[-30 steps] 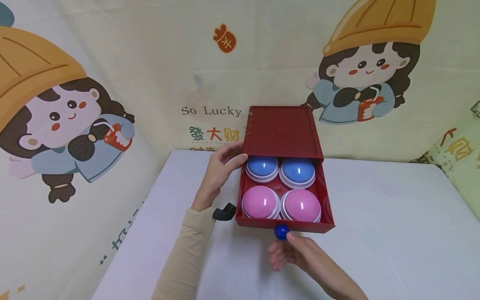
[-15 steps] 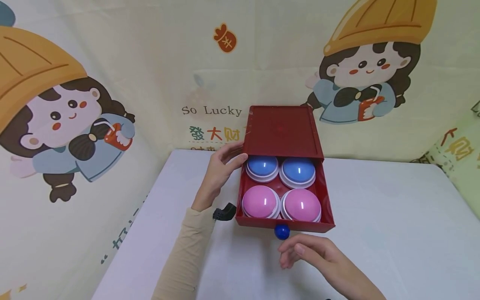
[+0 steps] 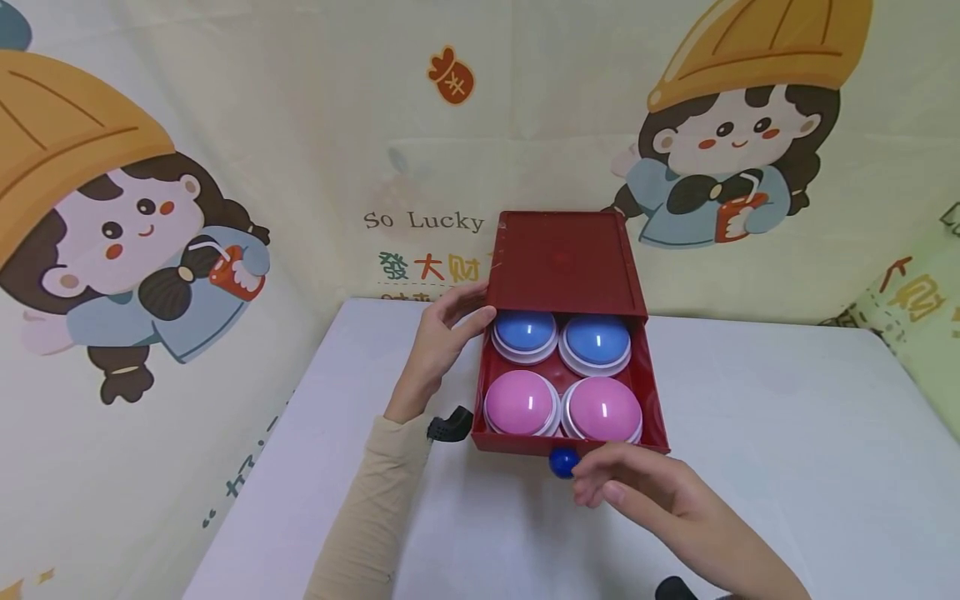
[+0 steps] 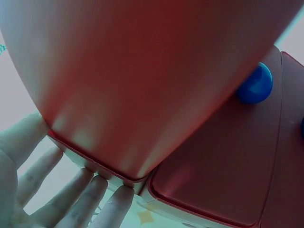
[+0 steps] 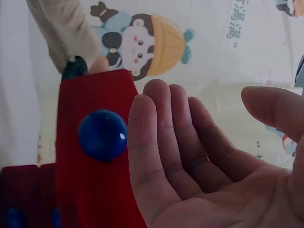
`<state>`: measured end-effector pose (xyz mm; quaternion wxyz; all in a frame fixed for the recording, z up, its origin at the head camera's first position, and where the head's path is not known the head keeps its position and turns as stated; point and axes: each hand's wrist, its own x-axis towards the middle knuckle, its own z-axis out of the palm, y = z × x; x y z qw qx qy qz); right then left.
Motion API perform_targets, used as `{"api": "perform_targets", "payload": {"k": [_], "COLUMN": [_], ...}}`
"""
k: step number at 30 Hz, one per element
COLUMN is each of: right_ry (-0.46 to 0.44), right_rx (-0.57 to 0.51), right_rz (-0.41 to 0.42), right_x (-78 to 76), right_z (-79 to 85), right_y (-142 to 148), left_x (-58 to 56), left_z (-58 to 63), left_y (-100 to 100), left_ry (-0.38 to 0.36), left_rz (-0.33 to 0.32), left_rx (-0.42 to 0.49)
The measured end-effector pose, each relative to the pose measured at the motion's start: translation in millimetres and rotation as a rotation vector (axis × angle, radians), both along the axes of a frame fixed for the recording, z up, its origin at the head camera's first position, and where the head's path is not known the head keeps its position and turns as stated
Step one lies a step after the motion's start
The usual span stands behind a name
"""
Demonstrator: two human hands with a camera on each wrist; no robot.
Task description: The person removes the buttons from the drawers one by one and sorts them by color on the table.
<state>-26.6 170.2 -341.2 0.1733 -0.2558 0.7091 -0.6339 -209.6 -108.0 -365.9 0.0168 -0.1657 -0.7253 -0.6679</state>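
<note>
A dark red drawer cabinet [image 3: 564, 262] stands at the back of the table, its upper drawer [image 3: 517, 444] pulled out toward me. Two blue dome buttons [image 3: 597, 340] sit in the drawer's rear, two pink dome buttons [image 3: 519, 402] in front. My left hand [image 3: 437, 354] rests against the cabinet's left side, thumb near its front corner; in the left wrist view the fingertips [image 4: 97, 183] touch its edge. Right beside the drawer's round blue knob [image 3: 563, 462] is my right hand [image 3: 648, 492]. Its fingers are together and gently bent, the thumb apart, and the palm holds nothing.
Beyond the pulled drawer, the right wrist view shows other red drawer fronts [image 5: 23, 190] with blue knobs. A printed cartoon cloth [image 3: 315, 150] hangs behind the white tabletop [image 3: 780, 433]. Black gear [image 3: 450, 425] sits at my left wrist.
My right thumb and fingers have come off the blue knob. The hand drew back to the right, then rose close beside the knob. Left hand and drawer stayed in place.
</note>
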Motion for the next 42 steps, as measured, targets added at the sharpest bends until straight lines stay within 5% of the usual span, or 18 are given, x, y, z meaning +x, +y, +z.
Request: {"api": "perform_targets", "payload": {"k": [11, 22, 31, 37, 42], "right_ry": [0.098, 0.221, 0.332, 0.327, 0.343], "right_rx": [0.061, 0.181, 0.312, 0.357, 0.387], "right_rz": [-0.099, -0.193, -0.24, -0.241, -0.242], "right_x": [-4.8, -12.2, -25.1, -32.4, -37.6], "right_z": [17.1, 39.1, 45.0, 52.1, 53.2], "right_y": [13.5, 27.8, 30.2, 29.8, 29.5], "left_x": [1.1, 20.2, 20.3, 15.4, 20.6], "left_z": [2.1, 28.6, 28.4, 21.0, 28.2], "left_y": [-0.1, 4.6, 3.6, 2.6, 3.1], "left_ry": [-0.013, -0.026, -0.021, -0.01, -0.013], "left_rz": [-0.001, -0.004, -0.004, -0.002, 0.0], "left_rx": [-0.015, -0.035, -0.03, -0.024, -0.037]}}
